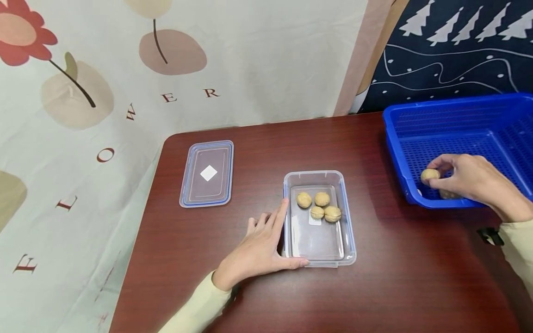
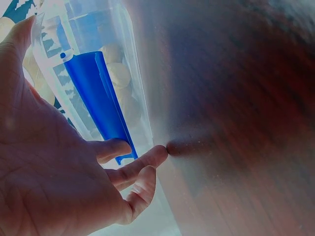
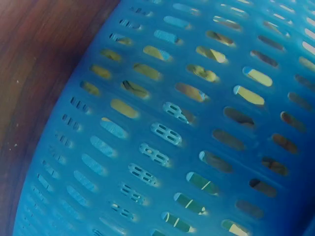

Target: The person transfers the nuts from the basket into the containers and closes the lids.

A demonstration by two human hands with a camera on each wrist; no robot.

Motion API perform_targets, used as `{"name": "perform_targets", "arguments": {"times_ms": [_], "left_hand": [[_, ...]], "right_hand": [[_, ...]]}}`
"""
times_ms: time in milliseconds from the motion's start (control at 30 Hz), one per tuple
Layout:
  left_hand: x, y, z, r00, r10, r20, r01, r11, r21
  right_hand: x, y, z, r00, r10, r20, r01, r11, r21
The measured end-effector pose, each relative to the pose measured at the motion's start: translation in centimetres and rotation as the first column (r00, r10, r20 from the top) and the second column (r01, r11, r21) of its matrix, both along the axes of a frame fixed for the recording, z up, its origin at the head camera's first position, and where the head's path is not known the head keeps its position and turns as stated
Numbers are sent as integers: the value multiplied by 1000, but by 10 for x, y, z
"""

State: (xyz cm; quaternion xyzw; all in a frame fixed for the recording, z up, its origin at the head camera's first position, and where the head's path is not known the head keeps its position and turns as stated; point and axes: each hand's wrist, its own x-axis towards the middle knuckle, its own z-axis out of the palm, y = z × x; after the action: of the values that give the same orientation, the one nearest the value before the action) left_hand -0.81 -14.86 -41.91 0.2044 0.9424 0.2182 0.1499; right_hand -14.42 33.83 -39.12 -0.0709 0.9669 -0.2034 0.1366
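Observation:
In the head view a clear plastic container [image 1: 316,247] stands on the table with several walnuts [image 1: 332,214] grouped in its far half. My left hand [image 1: 258,252] rests against it, the index finger along its left wall and the thumb at its near edge. The left wrist view shows a blue clasp [image 2: 96,96] on the container's side, beside the fingers of that hand. Over the near left corner of a blue basket [image 1: 393,152], my right hand [image 1: 472,178] pinches a walnut [image 1: 430,175] between thumb and fingers. Another walnut [image 1: 449,194] lies partly hidden beneath it.
A clear lid [image 1: 195,189] with a blue rim lies at the table's far left. Printed cloth [image 1: 270,60] hangs behind the reddish-brown table [image 1: 258,157]. In the right wrist view the basket's slotted wall [image 3: 162,162] blocks most of the scene.

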Motion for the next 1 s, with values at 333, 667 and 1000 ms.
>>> {"name": "perform_targets", "arguments": {"times_ms": [333,667,1000], "left_hand": [[1,-2,-1,1000,12,-4,-12,1000,-9],[3,-3,0,1000,14,10,-14,1000,0],[0,1,0,1000,7,8,-7,1000,-8]], "right_hand": [[19,-17,3,961,-133,-245,104,986,-127],[34,-30,0,867,-135,-480,49,981,-189],[38,-44,-4,755,-92,-650,-66,975,-214]]}}
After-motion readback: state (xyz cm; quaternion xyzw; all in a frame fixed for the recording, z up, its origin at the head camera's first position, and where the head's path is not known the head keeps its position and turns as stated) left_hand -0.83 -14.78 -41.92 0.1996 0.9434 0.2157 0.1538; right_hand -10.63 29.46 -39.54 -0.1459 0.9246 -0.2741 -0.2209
